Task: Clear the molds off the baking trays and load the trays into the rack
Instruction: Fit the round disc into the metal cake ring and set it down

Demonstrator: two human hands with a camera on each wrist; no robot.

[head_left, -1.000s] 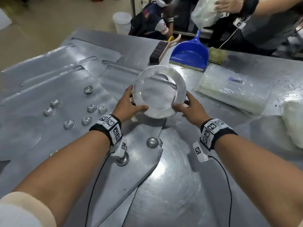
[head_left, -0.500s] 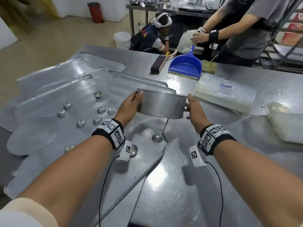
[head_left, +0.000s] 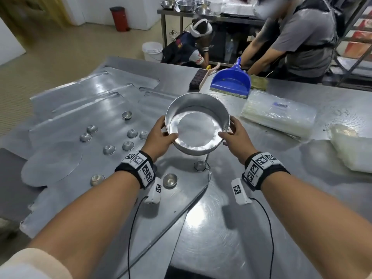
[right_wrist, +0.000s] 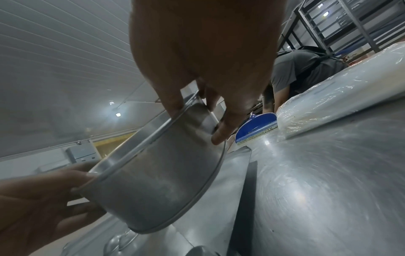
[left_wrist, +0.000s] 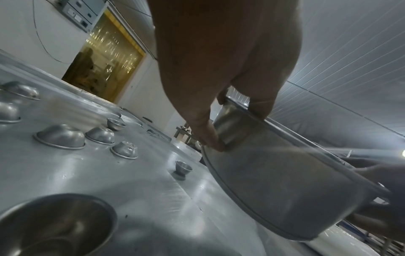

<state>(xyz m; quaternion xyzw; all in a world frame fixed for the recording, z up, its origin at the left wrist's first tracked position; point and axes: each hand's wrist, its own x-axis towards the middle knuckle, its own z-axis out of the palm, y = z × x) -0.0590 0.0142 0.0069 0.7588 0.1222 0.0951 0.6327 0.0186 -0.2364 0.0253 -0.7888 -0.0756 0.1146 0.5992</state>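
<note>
Round cake mold point(head_left: 197, 125) held above tabletop point(head_left: 231, 228), gripped at rim by left hand point(head_left: 161, 137) and right hand point(head_left: 235, 137). Small dome molds point(head_left: 108, 149) scattered on baking trays point(head_left: 66, 121).

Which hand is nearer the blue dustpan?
Right. The right hand grips the round mold on the side nearer the dustpan; the left hand grips its far side.

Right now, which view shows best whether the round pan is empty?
Head: it looks straight into the pan, bare inside. Left wrist shows only its outer wall; right wrist too, with fingers on the rim.
</note>
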